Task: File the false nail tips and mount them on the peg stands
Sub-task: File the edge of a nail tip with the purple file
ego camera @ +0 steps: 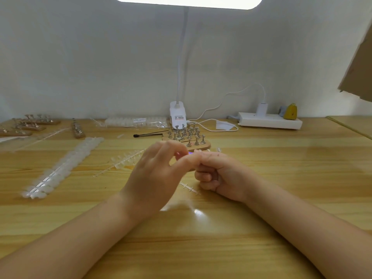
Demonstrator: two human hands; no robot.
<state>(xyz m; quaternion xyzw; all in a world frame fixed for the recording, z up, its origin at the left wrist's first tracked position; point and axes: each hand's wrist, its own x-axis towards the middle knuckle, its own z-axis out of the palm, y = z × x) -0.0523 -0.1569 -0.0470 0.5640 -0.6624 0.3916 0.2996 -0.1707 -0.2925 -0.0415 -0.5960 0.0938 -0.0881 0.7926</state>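
My left hand point(157, 174) and my right hand point(219, 174) meet above the middle of the wooden table point(261, 198). The left thumb and forefinger pinch a small clear nail tip point(198, 151) at the point where the hands touch. My right hand's fingers are curled round a small filing tool point(190, 153); only a purple glint of it shows. Just behind the hands stand wooden peg stands point(187, 136) with several bare metal pegs. Two strips of clear nail tips, a long one point(60, 168) and a shorter one point(128, 158), lie to the left.
An empty plastic sprue point(190, 188) lies under the hands. More peg stands point(30, 123) sit at the far left, with a bag of tips point(136, 121) and a dark pen point(149, 135) nearby. A lamp base point(177, 113), its cable and a white power strip point(269, 120) line the back wall.
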